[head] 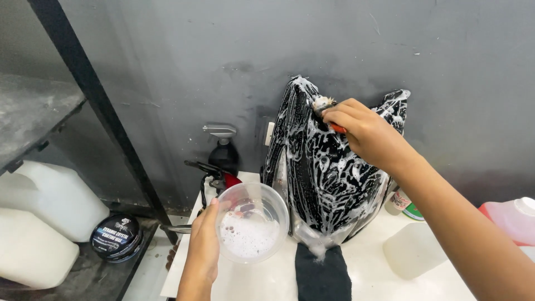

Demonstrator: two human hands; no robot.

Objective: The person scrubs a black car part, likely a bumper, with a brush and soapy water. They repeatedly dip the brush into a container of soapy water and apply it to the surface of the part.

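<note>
A glossy black curved body panel (329, 178), streaked with white soap foam, stands upright against the grey wall. My right hand (362, 131) grips a small brush with an orange handle (326, 111) and presses its bristles on the panel's upper part. My left hand (203, 245) holds a clear plastic bowl (253, 220) by its rim, left of the panel. The bowl has foamy water in the bottom.
The panel rests on a white table (368, 278) over a black cloth (323, 276). A black spray bottle (224, 149) stands behind the bowl. Two white jugs (44, 214) and a round black tin (117, 237) sit at the left. A pink jug (512, 217) and a clear container (409, 251) are at the right.
</note>
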